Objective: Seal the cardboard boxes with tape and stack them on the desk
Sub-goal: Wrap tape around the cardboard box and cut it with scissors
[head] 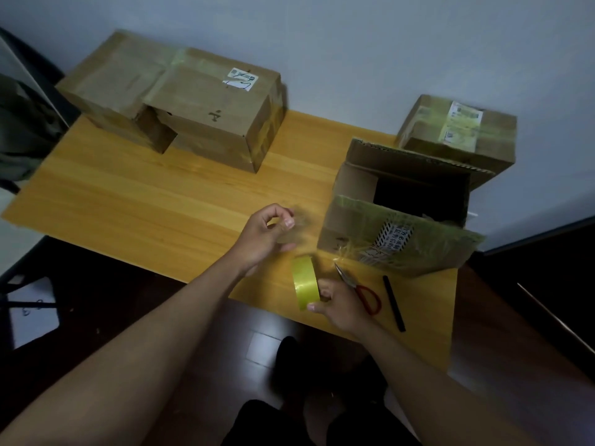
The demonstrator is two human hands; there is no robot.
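Observation:
My right hand (338, 305) grips a roll of yellow tape (304, 282) on edge above the desk's front edge. A clear strip of tape (294, 235) runs from the roll up to my left hand (265, 235), which pinches its end with curled fingers. An open cardboard box (402, 207) stands right of my hands, its flaps up and its inside dark. One closed box (457, 130) sits behind it at the far right. Two more closed boxes (180, 104) rest together at the back left.
Red-handled scissors (362, 292) and a black marker (393, 302) lie on the wooden desk (145, 201) beside my right hand. A wall runs behind the desk. A dark chair (29, 123) stands at the left, with dark floor below.

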